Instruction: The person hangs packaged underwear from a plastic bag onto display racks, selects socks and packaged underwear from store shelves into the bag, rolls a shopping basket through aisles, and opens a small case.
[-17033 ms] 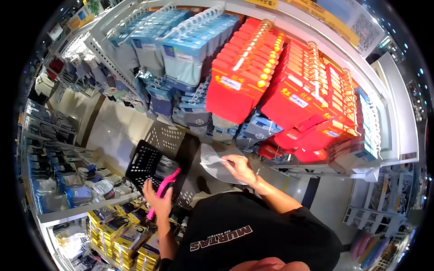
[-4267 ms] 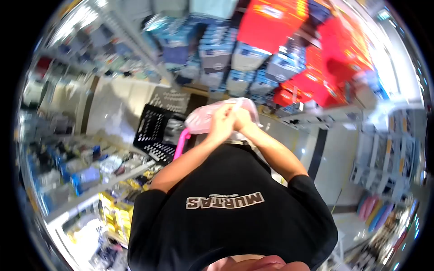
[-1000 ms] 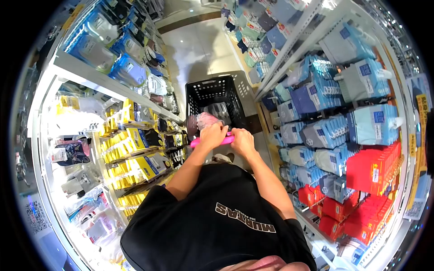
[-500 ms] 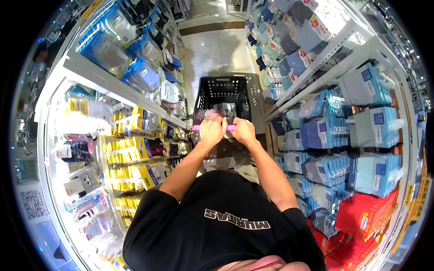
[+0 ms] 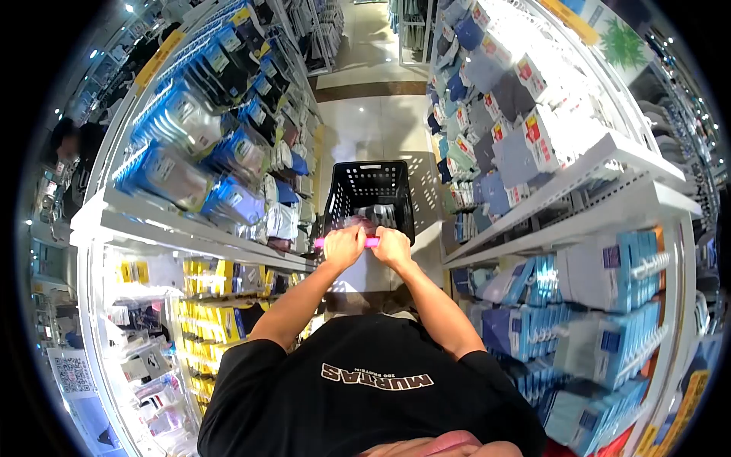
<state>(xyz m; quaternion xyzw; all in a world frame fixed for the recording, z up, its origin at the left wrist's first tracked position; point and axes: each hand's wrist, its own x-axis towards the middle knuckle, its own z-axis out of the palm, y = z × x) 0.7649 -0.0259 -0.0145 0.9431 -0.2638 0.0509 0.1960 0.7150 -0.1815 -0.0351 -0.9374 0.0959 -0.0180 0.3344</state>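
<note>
Both of my hands are wrapped around the pink handle [image 5: 371, 242] of a black shopping basket cart. My left hand [image 5: 344, 247] grips its left part, while my right hand [image 5: 394, 248] holds the right end. The black perforated basket [image 5: 371, 167] is just ahead of my hands, its far wall full of holes. Inside lie some packaged goods [image 5: 377, 212] in clear plastic and something pinkish, partly hidden behind my left hand.
Racks of hanging blue packages [image 5: 175, 175] and yellow packages [image 5: 205, 324] line the left side. On the right hang grey-blue garment packs [image 5: 521, 156] and light-blue packs [image 5: 601, 350]. A tiled aisle floor [image 5: 365, 126] with a dark strip [image 5: 373, 91] runs ahead.
The racks have shifted toward me and down the view, and the dark floor strip is nearer. My hands stay on the handle; they and the basket sit slightly lower and further left.
</note>
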